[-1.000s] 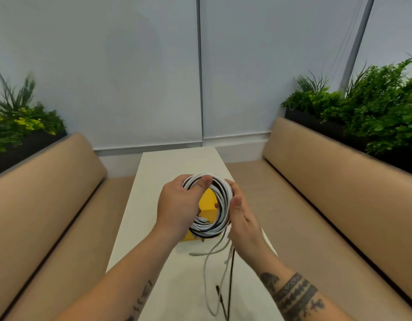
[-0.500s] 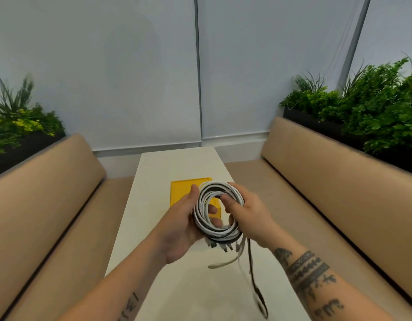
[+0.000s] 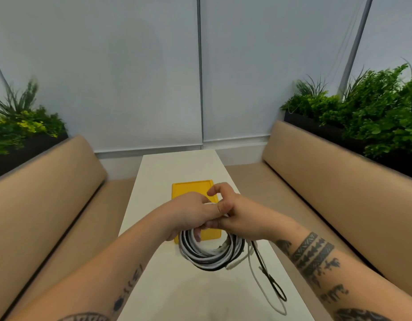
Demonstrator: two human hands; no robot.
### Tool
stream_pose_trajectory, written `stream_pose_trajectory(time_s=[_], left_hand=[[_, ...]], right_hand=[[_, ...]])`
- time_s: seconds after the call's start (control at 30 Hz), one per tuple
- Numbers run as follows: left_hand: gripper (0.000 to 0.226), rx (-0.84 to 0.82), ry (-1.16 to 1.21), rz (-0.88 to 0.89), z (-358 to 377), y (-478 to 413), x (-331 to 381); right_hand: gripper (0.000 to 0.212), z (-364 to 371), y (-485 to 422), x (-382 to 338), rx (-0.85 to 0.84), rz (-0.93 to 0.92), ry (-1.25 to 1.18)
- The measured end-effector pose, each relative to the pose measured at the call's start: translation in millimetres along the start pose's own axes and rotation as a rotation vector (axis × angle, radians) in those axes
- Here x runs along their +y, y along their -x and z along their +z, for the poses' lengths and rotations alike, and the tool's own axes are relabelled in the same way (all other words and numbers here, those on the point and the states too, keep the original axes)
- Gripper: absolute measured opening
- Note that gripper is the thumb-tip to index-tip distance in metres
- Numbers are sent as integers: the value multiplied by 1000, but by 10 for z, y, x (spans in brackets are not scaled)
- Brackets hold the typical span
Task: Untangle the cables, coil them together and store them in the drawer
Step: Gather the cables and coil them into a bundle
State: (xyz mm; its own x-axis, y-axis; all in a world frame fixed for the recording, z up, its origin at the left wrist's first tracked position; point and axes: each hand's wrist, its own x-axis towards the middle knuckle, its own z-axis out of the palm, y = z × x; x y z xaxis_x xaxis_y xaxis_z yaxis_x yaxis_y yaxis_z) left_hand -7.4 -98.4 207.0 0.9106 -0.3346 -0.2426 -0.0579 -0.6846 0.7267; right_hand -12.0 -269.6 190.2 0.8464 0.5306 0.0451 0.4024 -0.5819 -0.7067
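A booth-style seating nook, as in an office lounge or café. Tan padded benches (image 3: 327, 181) flank a narrow white worktop (image 3: 184, 167). Black planter boxes (image 3: 316, 129) of leafy plants (image 3: 374, 107) stand behind the backrests, and pale roller blinds (image 3: 108, 77) cover the far wall.

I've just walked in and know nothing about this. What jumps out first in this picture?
The coil of black and white cables at the centre, held at its top by the left hand and right hand over a white table. Partly behind it lies a bright yellow tray, and two loose cable ends trail off the coil toward the near right.
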Motion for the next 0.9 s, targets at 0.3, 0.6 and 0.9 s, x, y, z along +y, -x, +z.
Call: stream_pose_trajectory(time_s=[0.3,0.6,0.9], left_hand=[[42,436,424,81,-51,-72,-124],[39,450,641,7,6,-131,-285],[37,498,958,-59,-77,-185,-233]], right_hand=[[89,-28,119,329,99,73,-114],[45,182,139,569,133,-1,-136],[45,545,123,696,464,37,-374]])
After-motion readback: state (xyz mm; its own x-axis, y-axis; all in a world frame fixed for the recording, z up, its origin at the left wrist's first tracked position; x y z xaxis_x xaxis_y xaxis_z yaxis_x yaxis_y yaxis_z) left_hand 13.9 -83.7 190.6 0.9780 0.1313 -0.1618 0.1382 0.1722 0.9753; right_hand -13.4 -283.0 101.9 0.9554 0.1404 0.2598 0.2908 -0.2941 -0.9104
